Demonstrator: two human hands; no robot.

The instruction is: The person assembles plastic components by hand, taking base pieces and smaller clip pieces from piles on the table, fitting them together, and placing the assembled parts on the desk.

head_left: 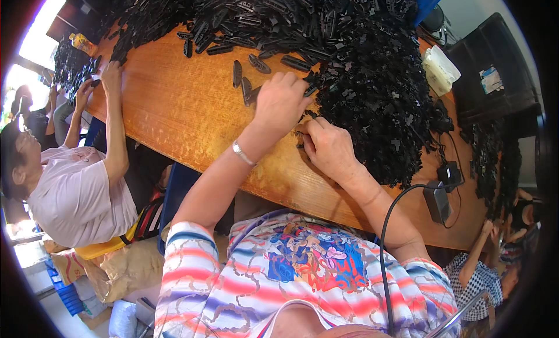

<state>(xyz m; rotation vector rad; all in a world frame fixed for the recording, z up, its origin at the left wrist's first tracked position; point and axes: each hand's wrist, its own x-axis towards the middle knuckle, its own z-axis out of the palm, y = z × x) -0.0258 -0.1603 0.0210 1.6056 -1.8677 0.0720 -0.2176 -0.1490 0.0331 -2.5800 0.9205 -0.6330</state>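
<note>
Both hands are working at the near edge of the heap of black plastic parts (361, 76) that is spreading across the orange wooden table (174, 111). The left hand (281, 102) is lying knuckles-up, fingers curled down into the fringe of the heap; whether it is closing on a piece I cannot tell. The right hand (330, 147) is sitting just below it, thumb and forefinger pinching together on a small black part (301, 132) between the two hands. The heap is lying up and to the right of both hands, touching their fingertips, so the right hand is the nearer one to the bulk. A few loose slender pieces (247, 82) are lying just left of the left hand, long axes pointing away from the person. Far right, a pale translucent plastic bag (441, 67) is resting by the heap, with a small black box (437, 201) and cable near the table edge. At far left, a co-worker's hand (110, 76) is reaching onto the table.
</note>
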